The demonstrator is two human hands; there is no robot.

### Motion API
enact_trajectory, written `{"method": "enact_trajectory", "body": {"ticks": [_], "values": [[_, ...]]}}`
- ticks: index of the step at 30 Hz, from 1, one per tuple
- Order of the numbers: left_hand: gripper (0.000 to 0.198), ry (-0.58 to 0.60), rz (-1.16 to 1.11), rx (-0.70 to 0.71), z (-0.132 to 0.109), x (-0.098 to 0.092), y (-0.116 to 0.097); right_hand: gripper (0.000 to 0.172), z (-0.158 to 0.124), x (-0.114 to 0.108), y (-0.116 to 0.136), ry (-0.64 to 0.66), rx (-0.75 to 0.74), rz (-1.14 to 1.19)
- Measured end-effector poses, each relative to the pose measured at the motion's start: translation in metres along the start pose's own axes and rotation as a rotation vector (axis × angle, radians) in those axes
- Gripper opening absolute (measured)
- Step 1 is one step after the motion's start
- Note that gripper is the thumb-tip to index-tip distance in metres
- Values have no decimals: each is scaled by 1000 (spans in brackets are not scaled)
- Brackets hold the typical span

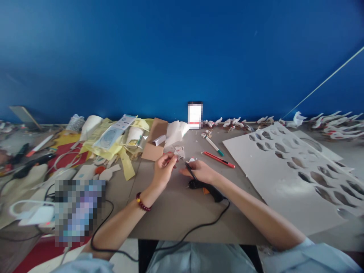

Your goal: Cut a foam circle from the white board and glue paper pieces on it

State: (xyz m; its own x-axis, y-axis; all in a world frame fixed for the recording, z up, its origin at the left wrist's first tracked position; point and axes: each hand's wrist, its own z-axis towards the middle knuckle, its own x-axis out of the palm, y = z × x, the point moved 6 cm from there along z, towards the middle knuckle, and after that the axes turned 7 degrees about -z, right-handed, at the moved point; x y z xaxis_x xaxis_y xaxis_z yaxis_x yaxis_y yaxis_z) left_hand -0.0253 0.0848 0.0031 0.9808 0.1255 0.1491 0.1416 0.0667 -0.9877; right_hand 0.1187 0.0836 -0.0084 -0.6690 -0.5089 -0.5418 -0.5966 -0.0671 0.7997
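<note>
My left hand is closed in a pinch above the table, and whatever its fingertips hold is too small to name. Close beside those fingertips lies a small white piece with reddish marks. My right hand is closed around a slim dark tool whose thin tip points toward my left fingers; its exact kind is unclear. Just below my right hand, a black glue gun rests on the table with its cord trailing toward me. Something small and orange shows partly under it.
A red cutter and a green-ended marker lie beyond my right hand. White board with cut-out holes covers the right side. Small white bird-like figures line the back. Papers and yellow packaging crowd the left, near a power strip.
</note>
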Motion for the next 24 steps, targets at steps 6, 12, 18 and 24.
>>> {"method": "enact_trajectory", "body": {"ticks": [6,12,18,24], "values": [[28,-2,15,-9,-2,0,3,43,1,2,-3,32,29,13],[29,-9,14,-13,-2,-1,9,43,1,4,-5,60,2,32],[30,-27,7,-18,0,-2,12,44,0,3,-4,77,-6,39],[32,-23,-2,-35,-1,-2,13,43,1,4,-6,124,16,64]]}}
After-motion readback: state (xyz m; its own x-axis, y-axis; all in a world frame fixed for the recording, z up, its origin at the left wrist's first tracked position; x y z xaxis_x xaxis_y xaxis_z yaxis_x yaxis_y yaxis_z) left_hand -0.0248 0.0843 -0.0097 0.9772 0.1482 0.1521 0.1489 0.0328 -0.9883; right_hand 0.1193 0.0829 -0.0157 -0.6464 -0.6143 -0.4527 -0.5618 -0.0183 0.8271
